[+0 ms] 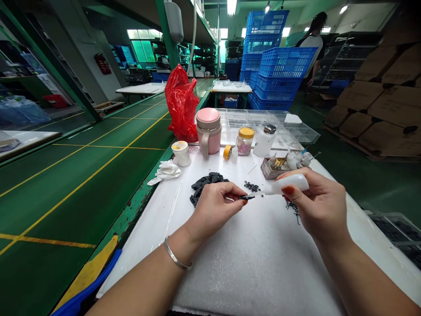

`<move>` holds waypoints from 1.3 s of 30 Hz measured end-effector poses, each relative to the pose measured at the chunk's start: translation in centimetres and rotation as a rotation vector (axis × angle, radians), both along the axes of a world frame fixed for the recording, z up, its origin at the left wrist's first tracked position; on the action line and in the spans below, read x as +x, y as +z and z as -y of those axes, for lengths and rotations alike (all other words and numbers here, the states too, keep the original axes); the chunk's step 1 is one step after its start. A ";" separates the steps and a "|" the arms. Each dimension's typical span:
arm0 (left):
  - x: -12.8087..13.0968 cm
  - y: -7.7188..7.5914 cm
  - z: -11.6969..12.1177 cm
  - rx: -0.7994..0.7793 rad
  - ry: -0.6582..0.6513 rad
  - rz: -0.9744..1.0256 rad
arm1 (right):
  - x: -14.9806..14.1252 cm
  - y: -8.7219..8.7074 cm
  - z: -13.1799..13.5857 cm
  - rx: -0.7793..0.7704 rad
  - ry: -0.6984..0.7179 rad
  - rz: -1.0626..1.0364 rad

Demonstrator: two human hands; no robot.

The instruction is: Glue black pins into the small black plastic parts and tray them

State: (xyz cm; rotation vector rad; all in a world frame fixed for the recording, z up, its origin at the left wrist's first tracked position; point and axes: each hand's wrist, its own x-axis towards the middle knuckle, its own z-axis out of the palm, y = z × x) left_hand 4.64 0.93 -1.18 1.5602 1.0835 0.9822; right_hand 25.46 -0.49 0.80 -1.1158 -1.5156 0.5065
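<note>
My left hand [215, 206] is closed in a pinch on a small black part [247, 197] held just above the white foam-covered table [250, 263]. My right hand [317, 204] is wrapped round a small white squeeze bottle [289, 183], whose thin nozzle points left and meets the black part. A pile of black plastic pieces [205, 184] lies just beyond my left hand. A scatter of tiny black rings [252, 186] lies beyond the part. More thin black bits [292, 208] lie under my right hand.
At the table's back stand a pink lidded mug [208, 131], a yellow-capped jar [245, 141], a white bottle [265, 140], a small white pot [181, 152], tape roll [227, 152], crumpled white glove [166, 171], red bag [182, 103] and clear trays [289, 129]. Blue crates [279, 72] and a person [312, 44] stand farther back.
</note>
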 end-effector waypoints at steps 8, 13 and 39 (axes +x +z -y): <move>0.0 0.2 0.0 -0.002 0.002 -0.010 | 0.5 -0.4 -0.4 0.013 0.032 -0.072; -0.1 0.1 -0.1 -0.023 0.003 0.013 | 0.8 -0.6 -1.0 -0.075 0.113 -0.376; -0.7 -0.2 -0.8 -0.172 -0.090 0.369 | -3.2 -1.8 -0.6 -0.554 0.497 -0.231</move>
